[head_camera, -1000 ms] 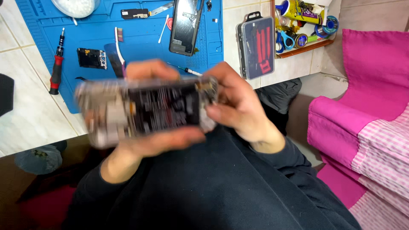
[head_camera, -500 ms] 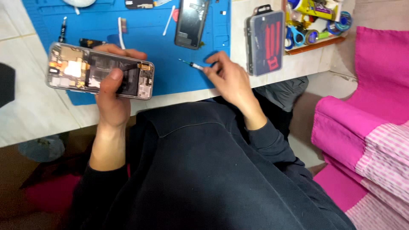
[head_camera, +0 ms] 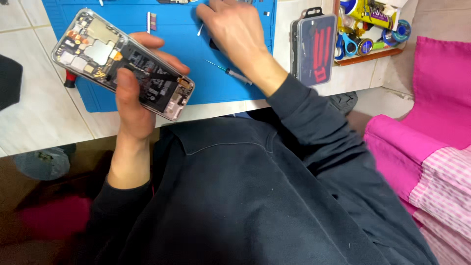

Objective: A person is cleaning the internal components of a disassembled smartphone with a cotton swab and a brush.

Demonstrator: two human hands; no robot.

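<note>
While the left hand (head_camera: 128, 105) keeps its grip on the opened phone (head_camera: 122, 64) at upper left, now tilted, the right hand (head_camera: 235, 32) has let go of the small screwdriver (head_camera: 228, 71), now lying on the blue mat (head_camera: 221, 88), and reaches farther up the desk (head_camera: 44, 113), fingers loosely curled, apparently empty.

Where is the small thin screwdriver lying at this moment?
In the head view, the small thin screwdriver with a silver shaft lies on the blue rubber work mat, near its front edge, just beside the wrist of the right hand.
</note>
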